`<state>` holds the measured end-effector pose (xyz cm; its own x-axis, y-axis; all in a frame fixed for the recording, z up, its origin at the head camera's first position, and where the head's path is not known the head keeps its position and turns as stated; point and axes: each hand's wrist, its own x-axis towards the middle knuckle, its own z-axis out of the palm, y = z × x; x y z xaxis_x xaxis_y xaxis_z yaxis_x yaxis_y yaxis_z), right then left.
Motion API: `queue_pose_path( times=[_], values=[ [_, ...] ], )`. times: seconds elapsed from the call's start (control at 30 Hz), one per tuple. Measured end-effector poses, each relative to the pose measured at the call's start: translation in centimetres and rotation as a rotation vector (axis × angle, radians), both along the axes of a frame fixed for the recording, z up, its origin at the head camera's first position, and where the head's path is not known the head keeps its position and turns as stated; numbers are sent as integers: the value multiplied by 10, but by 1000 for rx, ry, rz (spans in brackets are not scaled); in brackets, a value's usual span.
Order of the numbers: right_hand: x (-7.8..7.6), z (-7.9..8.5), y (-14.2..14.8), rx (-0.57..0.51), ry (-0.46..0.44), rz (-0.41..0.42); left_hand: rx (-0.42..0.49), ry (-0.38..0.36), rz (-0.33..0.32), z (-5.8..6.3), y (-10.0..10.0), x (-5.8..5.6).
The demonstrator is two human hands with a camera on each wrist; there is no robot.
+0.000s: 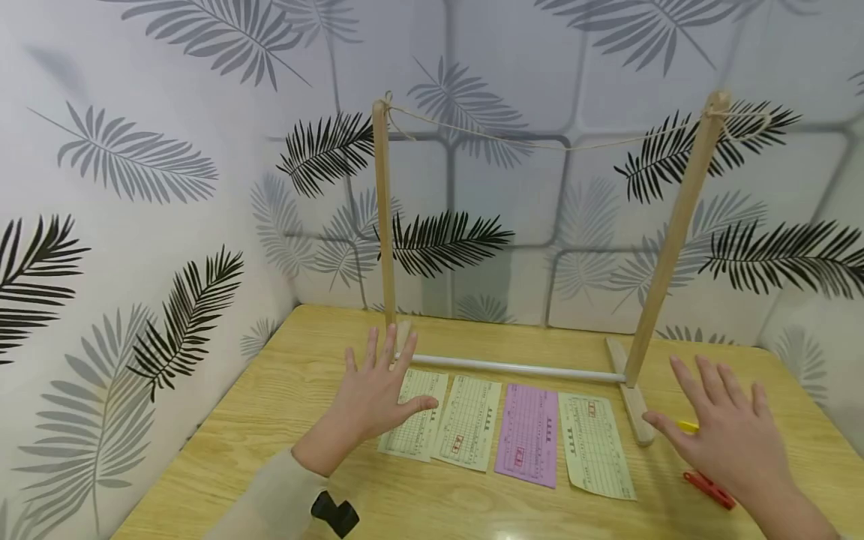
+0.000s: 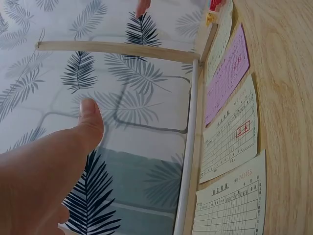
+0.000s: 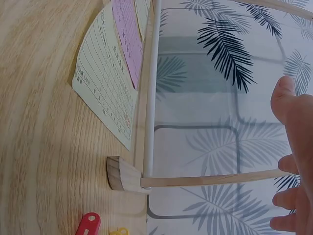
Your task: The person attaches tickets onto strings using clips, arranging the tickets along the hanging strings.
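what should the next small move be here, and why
Probably lower the right hand and pinch the red clip: that hand is open and empty, the clip lies loose on the table close to it, and the string has nothing hanging from it yet.

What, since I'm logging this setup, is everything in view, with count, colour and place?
Walls: 2, pale with black and grey leaves, behind and left of the table
Table: 1, light wood, under everything
Posts: 2, pale wood, upright at the rod's ends
Feet: 2, pale wood, under the posts
Rod: 1, white, low between the posts
String: 1, beige, between the post tops
Green slips: 3, pale green, two left and one right of the purple slip
Purple slip: 1, purple, before the rod
Red clip: 1, red, by the right hand
Yellow item: 1, yellow, partly hidden
Black item: 1, black, at the left sleeve
Left sleeve: 1, pale
Hands (left, right): 2, bare, spread
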<state>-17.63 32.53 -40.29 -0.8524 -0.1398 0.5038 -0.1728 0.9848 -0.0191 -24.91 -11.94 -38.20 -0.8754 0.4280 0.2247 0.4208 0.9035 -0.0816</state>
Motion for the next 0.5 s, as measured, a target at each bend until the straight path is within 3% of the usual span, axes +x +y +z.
queue_pose_path(
  times=[0.27,0.5],
  values=[
    [5,2,3,-27,10,-31,6,43,-36,-5,-1,-6],
    [7,1,10,-77,-99,-88,43,0,-45,-14,-5,-15]
  ],
)
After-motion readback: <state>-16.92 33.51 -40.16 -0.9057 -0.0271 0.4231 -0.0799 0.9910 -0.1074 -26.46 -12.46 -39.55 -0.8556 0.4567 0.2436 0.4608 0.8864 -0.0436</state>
